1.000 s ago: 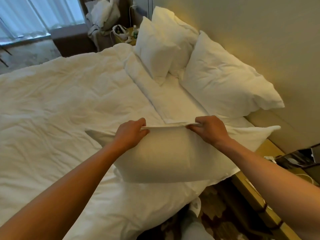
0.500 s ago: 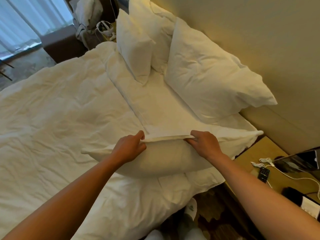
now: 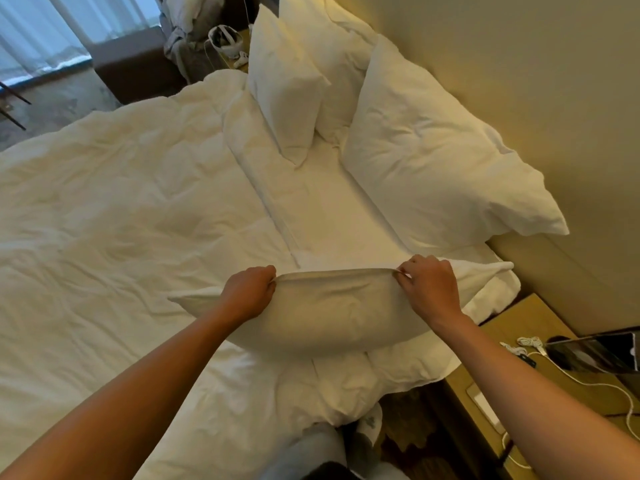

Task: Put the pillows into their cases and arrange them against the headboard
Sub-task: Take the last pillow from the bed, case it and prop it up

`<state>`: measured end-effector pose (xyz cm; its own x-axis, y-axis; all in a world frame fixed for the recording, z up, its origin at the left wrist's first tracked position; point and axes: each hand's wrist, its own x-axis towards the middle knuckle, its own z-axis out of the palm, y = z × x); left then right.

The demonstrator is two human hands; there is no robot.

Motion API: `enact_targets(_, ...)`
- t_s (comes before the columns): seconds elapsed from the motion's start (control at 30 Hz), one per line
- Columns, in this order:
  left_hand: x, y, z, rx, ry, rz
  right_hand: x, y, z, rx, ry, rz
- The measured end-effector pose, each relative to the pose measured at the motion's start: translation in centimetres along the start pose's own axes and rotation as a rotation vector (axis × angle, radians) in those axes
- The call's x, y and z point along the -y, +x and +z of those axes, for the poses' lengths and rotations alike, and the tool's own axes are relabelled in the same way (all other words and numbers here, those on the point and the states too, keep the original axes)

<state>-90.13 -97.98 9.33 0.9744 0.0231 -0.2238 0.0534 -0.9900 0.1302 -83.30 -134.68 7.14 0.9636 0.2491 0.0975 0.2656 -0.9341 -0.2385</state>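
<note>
A white cased pillow [image 3: 332, 313] lies across the near edge of the bed, close to the bedside table. My left hand [image 3: 249, 292] grips its top edge on the left and my right hand [image 3: 429, 289] pinches the same edge on the right. Three more white pillows stand at the head of the bed: a large one [image 3: 433, 157] leaning on the beige headboard [image 3: 519, 81], one [image 3: 287, 84] upright further along, and another [image 3: 332, 53] behind it.
A rumpled white duvet [image 3: 121, 220] covers the bed. A wooden bedside table [image 3: 540, 386] at the right holds a tablet [image 3: 595, 351] and white cables. Beyond the bed are a brown bench [image 3: 135, 64], piled clothes and a curtained window [image 3: 52, 26].
The pillow has come down from a raised, upright hold and now lies lower and flatter on the bed edge. Both hands keep hold of its top edge. The view has tilted downward.
</note>
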Motion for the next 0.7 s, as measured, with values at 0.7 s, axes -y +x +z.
enact_targets(0.7,4.3,5.7,-1.5,0.074,-0.395,-0.066,3.3,4.1,0.9,0.181,0.179,0.231)
